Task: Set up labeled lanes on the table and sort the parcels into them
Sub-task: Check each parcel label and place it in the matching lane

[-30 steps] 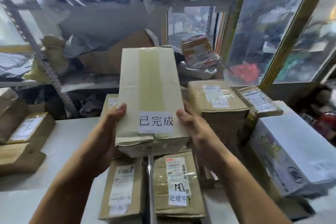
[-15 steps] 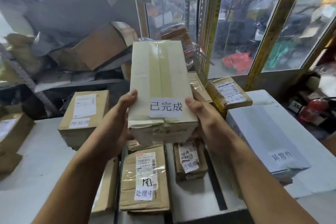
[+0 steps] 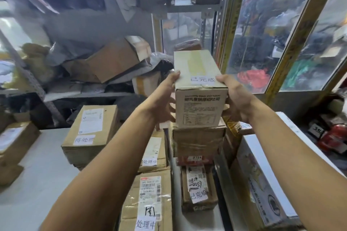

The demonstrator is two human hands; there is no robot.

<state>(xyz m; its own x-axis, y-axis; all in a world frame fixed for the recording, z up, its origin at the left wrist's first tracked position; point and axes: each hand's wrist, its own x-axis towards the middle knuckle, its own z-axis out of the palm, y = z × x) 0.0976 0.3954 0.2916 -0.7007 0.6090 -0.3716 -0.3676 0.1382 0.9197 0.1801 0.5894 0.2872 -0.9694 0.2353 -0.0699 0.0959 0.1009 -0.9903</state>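
Both hands, left hand (image 3: pixel 165 99) and right hand (image 3: pixel 236 97), grasping the "已完成" carton (image 3: pixel 199 99), had carried it from chest height onto the taped parcel (image 3: pixel 199 142) stack near the tabletop's far edge; placement nearly complete.

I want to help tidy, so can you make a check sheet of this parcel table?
Surface: pale grey table, partly covered.
Job's things: pale cardboard box labelled 已完成 held over a taped brown box; brown box labelled 待处理; brown parcel labelled 处理中.
Clutter: crushed cardboard carton on the shelf.
Grippers: left hand and right hand grip the pale box's sides.
Cables: nothing seen.
Surroundings: yellow-framed windows.
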